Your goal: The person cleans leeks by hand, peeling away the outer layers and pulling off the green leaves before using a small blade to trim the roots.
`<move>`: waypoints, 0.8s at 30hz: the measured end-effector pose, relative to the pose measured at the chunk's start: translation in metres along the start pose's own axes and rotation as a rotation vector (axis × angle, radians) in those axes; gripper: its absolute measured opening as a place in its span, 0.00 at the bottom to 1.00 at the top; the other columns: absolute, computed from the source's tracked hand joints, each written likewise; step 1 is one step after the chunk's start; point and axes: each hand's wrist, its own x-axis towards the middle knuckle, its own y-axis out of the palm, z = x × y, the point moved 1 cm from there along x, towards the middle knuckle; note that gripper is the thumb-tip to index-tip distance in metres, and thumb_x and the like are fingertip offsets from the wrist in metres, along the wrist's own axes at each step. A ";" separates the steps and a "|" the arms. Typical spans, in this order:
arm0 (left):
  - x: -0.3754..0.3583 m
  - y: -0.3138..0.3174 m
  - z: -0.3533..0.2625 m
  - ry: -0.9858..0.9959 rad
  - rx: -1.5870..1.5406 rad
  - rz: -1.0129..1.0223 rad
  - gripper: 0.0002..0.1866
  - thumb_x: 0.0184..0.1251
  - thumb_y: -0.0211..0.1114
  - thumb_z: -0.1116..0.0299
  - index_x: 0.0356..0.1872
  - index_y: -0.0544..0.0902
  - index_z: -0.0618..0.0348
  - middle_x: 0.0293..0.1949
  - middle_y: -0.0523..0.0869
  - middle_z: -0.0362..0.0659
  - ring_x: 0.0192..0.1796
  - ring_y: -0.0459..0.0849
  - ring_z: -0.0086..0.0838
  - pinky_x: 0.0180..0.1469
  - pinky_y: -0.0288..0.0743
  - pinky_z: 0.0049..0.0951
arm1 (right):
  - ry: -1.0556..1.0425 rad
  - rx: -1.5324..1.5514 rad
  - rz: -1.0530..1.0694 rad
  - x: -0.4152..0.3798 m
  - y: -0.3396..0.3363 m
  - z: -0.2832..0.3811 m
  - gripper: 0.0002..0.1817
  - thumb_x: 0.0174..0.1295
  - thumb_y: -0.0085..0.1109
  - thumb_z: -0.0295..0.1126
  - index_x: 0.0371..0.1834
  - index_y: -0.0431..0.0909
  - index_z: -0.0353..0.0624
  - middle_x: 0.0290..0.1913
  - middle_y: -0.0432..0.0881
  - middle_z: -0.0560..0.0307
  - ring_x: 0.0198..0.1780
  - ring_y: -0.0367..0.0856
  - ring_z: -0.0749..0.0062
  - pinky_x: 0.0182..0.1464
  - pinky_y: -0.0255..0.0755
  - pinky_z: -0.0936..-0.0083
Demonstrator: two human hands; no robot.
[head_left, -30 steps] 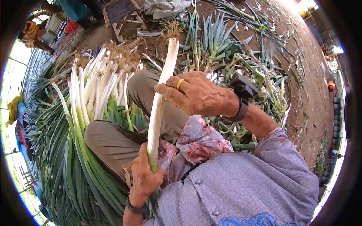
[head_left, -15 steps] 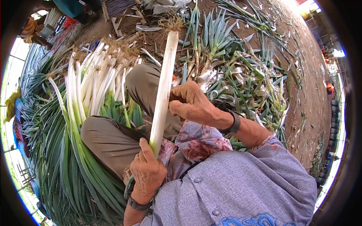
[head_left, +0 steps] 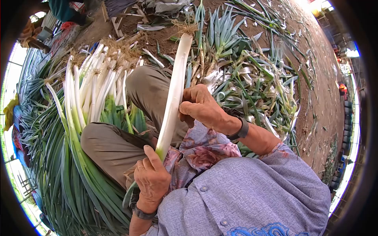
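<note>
The fingers of the left hand (head_left: 151, 177) are closed around a leek (head_left: 174, 94) at the pale green part above its leaves, the thumb lying along the stalk, while the fingers of the right hand (head_left: 201, 108) are curled in, thumb near forefinger, against or just beside the stalk's right side; whether they pinch anything cannot be told. The leek stands aslant over the person's lap, its white shaft leaning away and slightly right, its root tuft (head_left: 185, 27) at the far end. A dark band circles each wrist, and behind the hands come a grey shirt (head_left: 236, 188) with buttons, a flowered cloth (head_left: 204, 151) and brown trousers (head_left: 108, 149) with the knees bent. Beyond the left knee a pile of leeks (head_left: 96, 86) covers the left side of the ground (head_left: 323, 98), white shafts and roots pointing to its far edge, long green leaves spreading toward its near left corner. To the right of the knees lies a tangled heap of leaves and peelings (head_left: 256, 88), with the ground bare and scattered with scraps from there to its right edge. Near the far edge lies a crumpled grey sheet (head_left: 169, 6), and at the far left corner another person's leg (head_left: 59, 11) shows in teal cloth
</note>
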 end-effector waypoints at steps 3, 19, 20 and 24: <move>0.001 0.001 0.001 -0.015 -0.078 -0.010 0.37 0.45 0.59 0.80 0.62 0.62 0.80 0.28 0.78 0.57 0.24 0.77 0.49 0.26 0.72 0.42 | -0.005 0.036 -0.028 0.000 0.000 -0.007 0.09 0.53 0.52 0.26 0.29 0.80 0.30 0.21 0.78 0.60 0.17 0.72 0.83 0.19 0.67 0.84; -0.013 -0.036 0.028 -0.328 -0.761 0.095 0.32 0.43 0.61 0.79 0.57 0.69 0.71 0.29 0.82 0.54 0.28 0.83 0.48 0.35 0.78 0.38 | 0.117 -1.626 -0.840 0.004 -0.279 -0.061 0.13 0.52 0.59 0.37 0.29 0.81 0.36 0.30 0.82 0.39 0.35 0.83 0.44 0.36 0.76 0.58; -0.014 -0.034 0.029 -0.337 -0.770 0.109 0.32 0.44 0.61 0.79 0.57 0.70 0.71 0.29 0.82 0.54 0.28 0.83 0.47 0.35 0.78 0.38 | 0.055 -1.649 -0.780 0.005 -0.272 -0.048 0.15 0.53 0.62 0.42 0.27 0.80 0.38 0.26 0.81 0.43 0.31 0.82 0.47 0.33 0.75 0.60; -0.017 -0.028 0.028 -0.327 -0.757 0.108 0.31 0.45 0.61 0.78 0.58 0.71 0.69 0.27 0.80 0.49 0.26 0.80 0.37 0.32 0.75 0.33 | -0.351 -1.321 -0.657 0.042 -0.195 -0.013 0.22 0.57 0.64 0.50 0.32 0.80 0.37 0.22 0.77 0.51 0.24 0.77 0.59 0.28 0.70 0.64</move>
